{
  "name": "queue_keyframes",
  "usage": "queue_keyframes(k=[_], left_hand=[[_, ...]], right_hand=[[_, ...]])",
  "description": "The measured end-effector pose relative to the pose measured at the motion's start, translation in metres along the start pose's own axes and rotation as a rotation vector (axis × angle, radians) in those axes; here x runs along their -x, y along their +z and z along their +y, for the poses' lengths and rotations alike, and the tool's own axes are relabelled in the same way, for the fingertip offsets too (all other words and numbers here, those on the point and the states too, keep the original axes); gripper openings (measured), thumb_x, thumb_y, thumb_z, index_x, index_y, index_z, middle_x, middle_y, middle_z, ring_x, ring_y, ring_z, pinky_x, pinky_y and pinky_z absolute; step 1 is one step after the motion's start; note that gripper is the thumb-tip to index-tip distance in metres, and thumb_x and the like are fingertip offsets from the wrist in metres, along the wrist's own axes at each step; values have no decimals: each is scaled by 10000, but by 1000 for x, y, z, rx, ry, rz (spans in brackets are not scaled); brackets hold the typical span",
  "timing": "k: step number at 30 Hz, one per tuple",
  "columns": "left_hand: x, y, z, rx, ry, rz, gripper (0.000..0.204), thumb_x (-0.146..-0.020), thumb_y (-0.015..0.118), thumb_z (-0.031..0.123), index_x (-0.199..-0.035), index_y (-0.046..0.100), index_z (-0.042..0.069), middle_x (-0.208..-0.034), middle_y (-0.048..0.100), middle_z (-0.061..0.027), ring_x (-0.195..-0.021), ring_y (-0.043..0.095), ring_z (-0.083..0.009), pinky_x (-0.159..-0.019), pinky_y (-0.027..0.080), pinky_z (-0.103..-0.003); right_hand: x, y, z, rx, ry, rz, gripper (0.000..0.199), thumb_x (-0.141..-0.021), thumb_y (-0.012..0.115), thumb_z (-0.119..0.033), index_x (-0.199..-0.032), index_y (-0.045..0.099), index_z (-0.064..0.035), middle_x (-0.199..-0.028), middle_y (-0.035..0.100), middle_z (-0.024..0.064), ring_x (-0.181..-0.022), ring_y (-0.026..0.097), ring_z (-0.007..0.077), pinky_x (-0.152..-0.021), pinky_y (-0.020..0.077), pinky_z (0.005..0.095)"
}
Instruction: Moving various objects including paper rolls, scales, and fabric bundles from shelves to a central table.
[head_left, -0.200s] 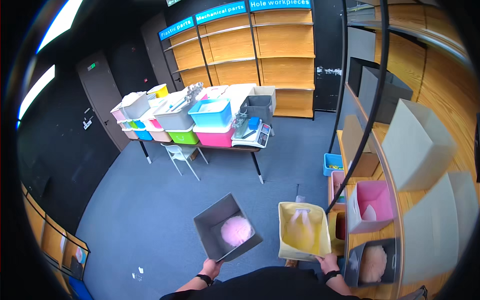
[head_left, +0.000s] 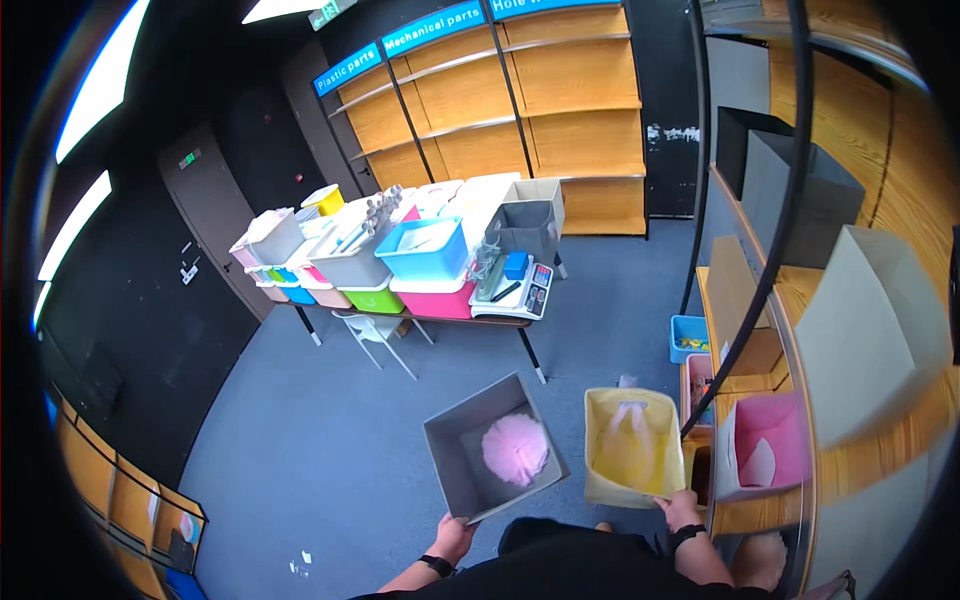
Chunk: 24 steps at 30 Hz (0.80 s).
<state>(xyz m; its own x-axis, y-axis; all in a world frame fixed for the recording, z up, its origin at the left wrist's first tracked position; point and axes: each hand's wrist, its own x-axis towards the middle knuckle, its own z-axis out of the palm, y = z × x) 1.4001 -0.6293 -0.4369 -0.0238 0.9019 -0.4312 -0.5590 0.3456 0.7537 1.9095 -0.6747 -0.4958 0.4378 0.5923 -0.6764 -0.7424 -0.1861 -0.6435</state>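
My left hand (head_left: 453, 538) is closed on the near edge of a grey fabric storage bin (head_left: 468, 418), which tilts toward me. Inside that bin lies a pink, ruffled, round bundle (head_left: 515, 449), too blurred to name exactly. To its right, my right hand (head_left: 683, 509) grips the near right corner of a pale yellow storage bin (head_left: 634, 494). A light pinkish, filmy piece (head_left: 630, 425) hangs down inside it from the far wall. Both bins are held side by side in front of my body, with a small gap between them.
Wooden shelving (head_left: 790, 285) on my right holds a pink-lined bin (head_left: 765, 445), grey bins and a blue basket (head_left: 690, 338). Ahead stands a table crowded with plastic tubs, including a light blue tub (head_left: 423, 250), and a scale (head_left: 515, 291). A white chair (head_left: 375, 328) is beside it.
The view has shifted, so the room and both bins sit farther right in the picture. My hands keep their grip on the two bins.
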Motion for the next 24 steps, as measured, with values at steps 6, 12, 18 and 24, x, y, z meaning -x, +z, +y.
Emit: queue_keyframes(k=[6, 12, 18, 24], left_hand=[[-72, 139, 43, -28, -104, 36, 361, -881, 389, -92, -1231, 477, -92, -1269, 540, -213, -1198, 535, -342, -1054, 429, -456], [-230, 233, 77, -91, -104, -97, 349, -869, 408, -67, -1202, 514, -86, -1230, 570, -191, -1162, 554, -306, -1009, 445, -442], [-409, 357, 129, -184, -189, -82, 305, -855, 440, -67, -1143, 538, -85, -1159, 591, -187, -1056, 593, -296, -942, 489, -442], [-516, 485, 195, -215, -202, -226, 285, -851, 456, -61, -1121, 544, -74, -1128, 597, -184, -1026, 606, -302, -899, 518, -425]], right_hand=[[-106, 73, -74, -82, -5, -45, 337, -995, 339, -111, -1264, 530, -39, -1247, 588, 139, -1117, 586, 334, -927, 522, 500], [-232, 148, -138, -192, -6, -15, 332, -966, 369, -48, -1253, 535, -28, -1236, 590, 147, -1108, 595, 343, -934, 521, 498], [-325, 222, -223, -153, -126, 2, 385, -910, 359, 13, -1260, 520, -2, -1239, 582, 171, -1115, 592, 354, -905, 540, 503], [-415, 260, -303, -35, -223, 25, 386, -902, 348, -16, -1253, 504, 23, -1215, 577, 184, -1088, 604, 333, -874, 571, 471]])
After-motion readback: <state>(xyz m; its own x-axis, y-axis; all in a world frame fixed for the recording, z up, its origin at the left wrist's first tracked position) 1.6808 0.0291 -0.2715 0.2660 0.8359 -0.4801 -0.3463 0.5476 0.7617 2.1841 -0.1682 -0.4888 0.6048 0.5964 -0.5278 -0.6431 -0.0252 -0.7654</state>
